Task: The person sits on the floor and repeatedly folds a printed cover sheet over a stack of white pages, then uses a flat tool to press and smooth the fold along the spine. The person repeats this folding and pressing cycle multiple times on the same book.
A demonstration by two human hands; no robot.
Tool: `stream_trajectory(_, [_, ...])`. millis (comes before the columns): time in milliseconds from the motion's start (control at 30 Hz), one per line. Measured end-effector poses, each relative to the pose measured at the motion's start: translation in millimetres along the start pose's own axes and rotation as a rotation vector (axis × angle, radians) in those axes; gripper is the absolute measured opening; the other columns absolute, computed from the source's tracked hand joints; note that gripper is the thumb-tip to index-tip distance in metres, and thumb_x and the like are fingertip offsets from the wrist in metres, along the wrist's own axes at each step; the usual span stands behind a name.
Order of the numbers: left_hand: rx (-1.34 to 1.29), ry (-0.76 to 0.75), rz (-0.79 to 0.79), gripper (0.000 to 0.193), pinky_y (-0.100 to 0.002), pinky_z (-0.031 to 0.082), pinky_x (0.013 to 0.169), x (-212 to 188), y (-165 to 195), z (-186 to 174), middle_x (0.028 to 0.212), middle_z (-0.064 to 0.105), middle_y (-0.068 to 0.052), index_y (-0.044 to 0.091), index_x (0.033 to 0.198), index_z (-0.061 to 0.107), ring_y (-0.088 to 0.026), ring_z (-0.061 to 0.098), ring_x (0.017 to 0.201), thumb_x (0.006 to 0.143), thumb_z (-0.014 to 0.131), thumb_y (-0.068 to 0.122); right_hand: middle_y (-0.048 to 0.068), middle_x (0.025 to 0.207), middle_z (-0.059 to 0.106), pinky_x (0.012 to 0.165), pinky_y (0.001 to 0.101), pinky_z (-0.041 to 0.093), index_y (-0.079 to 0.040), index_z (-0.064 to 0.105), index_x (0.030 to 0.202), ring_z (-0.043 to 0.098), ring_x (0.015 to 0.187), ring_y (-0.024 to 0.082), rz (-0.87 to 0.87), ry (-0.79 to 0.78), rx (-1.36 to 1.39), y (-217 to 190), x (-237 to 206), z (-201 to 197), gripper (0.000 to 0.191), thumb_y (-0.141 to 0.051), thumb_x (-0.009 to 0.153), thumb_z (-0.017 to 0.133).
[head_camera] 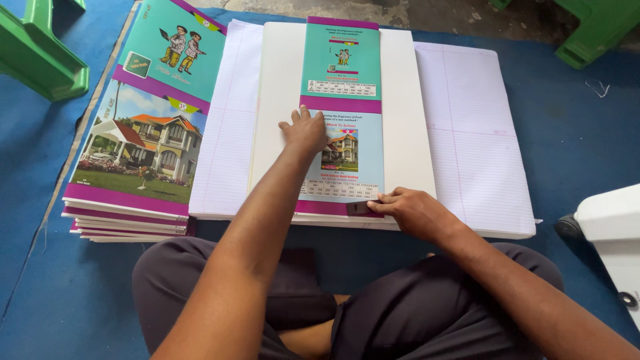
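Green stool: was seen at the far left on the blue mat, well apart from the work.
Cover stack: was piled at the left, a house picture near and two cartoon figures far, touching the ruled sheets' left edge.
Ruled sheets: were spread flat in a broad pile, with a white board laid on top.
Cover strip: lay along the board's middle, teal and purple, running from far to near.
Left hand: was pressed flat on the strip's left edge, fingers spread; nothing was gripped.
Right hand: was closed narrowly on a small dark tool at the strip's near edge; its kind could not be told.
Risk: the strip could be skewed off the board if the flat hand's pressure were eased while the tool was drawn, so it was judged.
Second risk: the loose sheets beneath could be shifted by a sideways push.
White machine: was glimpsed at the right edge.
Containers: none were seen.
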State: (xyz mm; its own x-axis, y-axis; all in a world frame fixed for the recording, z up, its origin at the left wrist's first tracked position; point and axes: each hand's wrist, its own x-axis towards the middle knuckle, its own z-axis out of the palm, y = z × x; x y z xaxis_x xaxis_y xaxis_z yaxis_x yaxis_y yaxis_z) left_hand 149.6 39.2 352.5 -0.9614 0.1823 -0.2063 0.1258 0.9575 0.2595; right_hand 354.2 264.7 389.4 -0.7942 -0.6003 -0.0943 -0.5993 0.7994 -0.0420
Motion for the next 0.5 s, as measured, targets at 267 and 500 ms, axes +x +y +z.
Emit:
stream_trajectory(267, [-0.102,0.109,0.015,0.08,-0.064,0.024,0.115,-15.8,-11.4,15.1,0.166,0.025,-0.008,0.03,0.154,0.04,-0.026,0.019,0.154,0.086,0.074,0.052,0.008,0.123,0.073,0.09,0.0351,0.057,-0.015,0.071,0.126,0.067,0.109,0.026,-0.064,0.113,0.071,-0.9,-13.1,1.1,0.05,0.002,0.079,0.065])
stream_trajectory(500, [-0.115,0.099,0.013,0.08,-0.062,0.022,0.116,-13.8,-10.8,15.4,0.167,0.024,-0.006,0.031,0.155,0.04,-0.025,0.018,0.155,0.086,0.074,0.053,0.008,0.118,0.076,0.091,0.0362,0.058,-0.01,0.073,0.12,0.069,0.106,0.026,-0.011,0.228,0.298,6.0,-17.6,-9.2,0.038,0.001,0.085,0.062])
